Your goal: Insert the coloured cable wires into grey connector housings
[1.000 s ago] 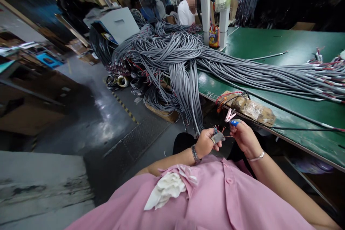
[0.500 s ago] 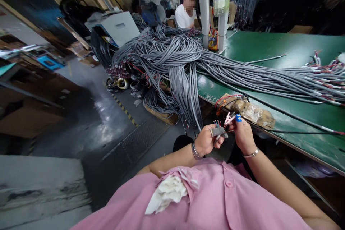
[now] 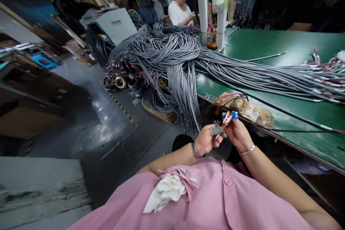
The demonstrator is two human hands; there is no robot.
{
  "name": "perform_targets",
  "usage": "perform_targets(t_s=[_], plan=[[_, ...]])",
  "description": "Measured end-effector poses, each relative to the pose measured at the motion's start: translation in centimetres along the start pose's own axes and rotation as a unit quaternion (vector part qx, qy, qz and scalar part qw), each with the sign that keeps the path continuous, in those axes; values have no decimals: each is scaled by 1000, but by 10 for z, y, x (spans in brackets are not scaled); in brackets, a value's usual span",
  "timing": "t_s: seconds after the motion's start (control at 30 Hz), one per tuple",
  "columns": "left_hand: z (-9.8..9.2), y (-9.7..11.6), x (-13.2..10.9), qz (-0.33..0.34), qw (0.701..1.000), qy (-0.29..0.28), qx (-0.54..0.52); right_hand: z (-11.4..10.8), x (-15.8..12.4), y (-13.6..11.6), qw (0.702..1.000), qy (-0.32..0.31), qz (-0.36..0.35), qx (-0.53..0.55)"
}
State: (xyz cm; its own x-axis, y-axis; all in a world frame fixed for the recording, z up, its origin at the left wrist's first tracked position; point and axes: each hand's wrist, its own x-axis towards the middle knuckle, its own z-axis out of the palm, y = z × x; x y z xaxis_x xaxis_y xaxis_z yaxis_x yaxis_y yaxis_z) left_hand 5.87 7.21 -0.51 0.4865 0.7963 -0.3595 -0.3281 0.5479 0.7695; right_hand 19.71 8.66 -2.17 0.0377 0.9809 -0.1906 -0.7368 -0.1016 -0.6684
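In the head view, pinching coloured wires (image 3: pixel 216 124) in the left hand (image 3: pixel 204 140), just off the green bench (image 3: pixel 269 45): already fanned apart, seemingly not yet joined. Poised close beside with the right hand (image 3: pixel 238 133), at the pink clip (image 3: pixel 228 118); cannot tell whether gripping it. Cannot make out wire tips, too small, nor the nature of the grey piece (image 3: pixel 217 130) there.

Cables (image 3: pixel 167 46) heap across the left end of the worktop (image 3: pixel 285 43), trailing rightward along it and down over its near edge, with posts (image 3: pixel 221 25) behind them and a person (image 3: pixel 178 12) farther back, left of the posts. A wrapped block (image 3: pixel 252 111) lies on the near edge, beyond the right hand (image 3: pixel 238 134); left of that hand, the left hand (image 3: pixel 206 141) holds a wire bundle (image 3: pixel 217 130).
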Motion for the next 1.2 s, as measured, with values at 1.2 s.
perform_targets(t_s=[1.2], plan=[[7, -1, -15, 122, 983, 69, 117, -3, -15, -6, 982, 32, -90, -164]])
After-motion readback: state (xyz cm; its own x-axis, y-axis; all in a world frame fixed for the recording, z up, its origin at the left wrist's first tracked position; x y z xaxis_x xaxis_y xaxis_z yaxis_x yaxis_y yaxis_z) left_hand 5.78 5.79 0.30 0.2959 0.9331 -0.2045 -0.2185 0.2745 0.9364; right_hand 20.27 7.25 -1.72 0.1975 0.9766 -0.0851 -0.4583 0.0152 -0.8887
